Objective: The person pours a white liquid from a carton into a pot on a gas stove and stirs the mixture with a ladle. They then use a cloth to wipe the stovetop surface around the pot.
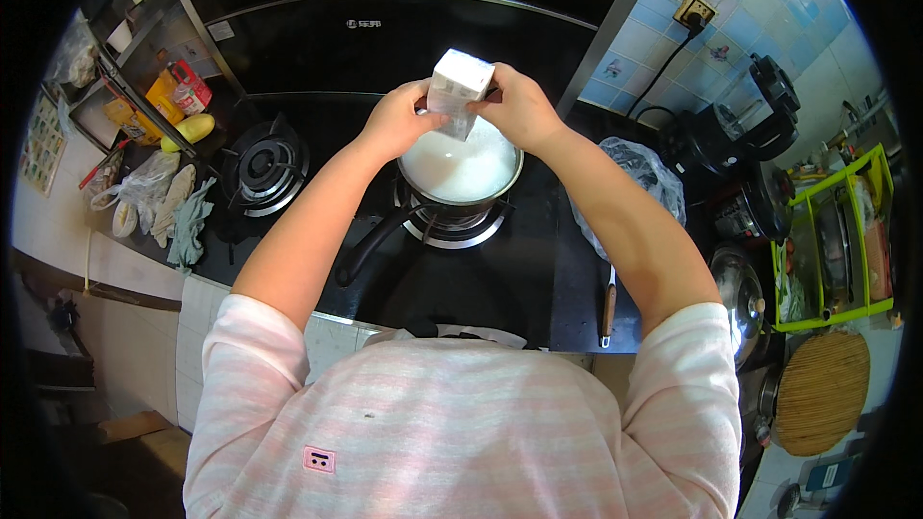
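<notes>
Both hands hold a white carton (458,90) over a saucepan. My left hand (399,117) grips its left side, and my right hand (520,104) has fingers on its right side and upper edge. Below, the metal saucepan (461,200) contains a white liquid (461,166) with a bright surface. It stands on the right-hand gas burner (454,231), its black handle (375,241) pointing toward the lower left. The carton's lower end hides part of the far rim, and I cannot tell whether anything pours from it.
A second burner (264,167) is at left, near cloths (189,227) and a yellow-green vegetable (189,132). Right of the stove are a plastic bag (642,173), a wooden-handled utensil (609,306), a blender (743,112), a glass lid (737,295) and a green rack (829,321).
</notes>
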`<state>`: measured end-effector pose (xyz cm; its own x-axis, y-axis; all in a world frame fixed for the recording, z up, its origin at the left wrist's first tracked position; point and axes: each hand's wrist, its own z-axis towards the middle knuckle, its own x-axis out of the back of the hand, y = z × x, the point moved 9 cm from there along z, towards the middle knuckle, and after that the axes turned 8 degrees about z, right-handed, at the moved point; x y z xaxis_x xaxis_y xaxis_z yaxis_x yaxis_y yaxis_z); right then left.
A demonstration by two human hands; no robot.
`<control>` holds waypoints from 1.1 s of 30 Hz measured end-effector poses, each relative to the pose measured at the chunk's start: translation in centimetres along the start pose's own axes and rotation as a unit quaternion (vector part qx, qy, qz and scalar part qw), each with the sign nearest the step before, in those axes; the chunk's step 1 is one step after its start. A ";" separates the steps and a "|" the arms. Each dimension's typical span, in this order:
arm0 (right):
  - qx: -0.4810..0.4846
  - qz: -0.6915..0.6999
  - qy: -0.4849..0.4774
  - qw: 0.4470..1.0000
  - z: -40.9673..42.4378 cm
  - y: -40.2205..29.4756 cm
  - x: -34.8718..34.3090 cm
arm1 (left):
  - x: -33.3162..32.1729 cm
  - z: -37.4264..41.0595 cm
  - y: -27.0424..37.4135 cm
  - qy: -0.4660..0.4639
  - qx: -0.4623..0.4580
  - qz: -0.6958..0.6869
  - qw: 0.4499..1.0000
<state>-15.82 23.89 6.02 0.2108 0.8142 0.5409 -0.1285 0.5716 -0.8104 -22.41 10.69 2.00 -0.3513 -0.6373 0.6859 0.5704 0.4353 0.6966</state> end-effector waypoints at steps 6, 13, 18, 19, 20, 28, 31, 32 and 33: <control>0.006 0.066 0.006 0.998 -0.4 0.7 -0.8 | 0.9 -0.4 1.0 0.042 -0.009 0.028 0.999; -0.024 0.025 -0.014 0.999 -0.2 2.8 -1.0 | 0.4 -0.6 2.4 0.025 -0.021 0.020 0.999; -0.027 -0.015 -0.016 0.999 -0.4 2.3 -1.2 | 0.6 -0.7 2.1 0.014 -0.009 0.062 0.998; -0.025 -0.029 -0.019 0.999 -0.4 2.0 -1.3 | 0.6 -0.8 2.0 0.020 -0.007 0.063 0.998; -0.023 -0.042 -0.023 0.999 -0.3 1.6 -1.4 | 0.7 -0.8 1.9 0.025 -0.005 0.065 0.998; -0.014 -0.065 -0.011 0.998 0.0 2.4 -1.4 | 0.3 -1.0 2.6 0.025 -0.009 0.105 0.994; -0.017 -0.058 -0.015 0.998 0.1 2.7 -1.6 | 0.2 -1.1 2.7 0.023 -0.017 0.122 0.992; -0.017 -0.056 -0.015 0.998 0.1 2.7 -1.6 | 0.2 -1.1 2.8 0.022 -0.021 0.128 0.991; -0.018 -0.055 -0.015 0.998 0.1 2.8 -1.6 | 0.2 -1.2 2.8 0.027 -0.021 0.131 0.991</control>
<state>-16.60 24.16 2.91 0.1923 0.7504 0.6325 -0.0706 0.6534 -0.7537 -20.01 11.03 3.90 -0.1482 -0.5399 0.8286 0.6676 0.5635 0.4865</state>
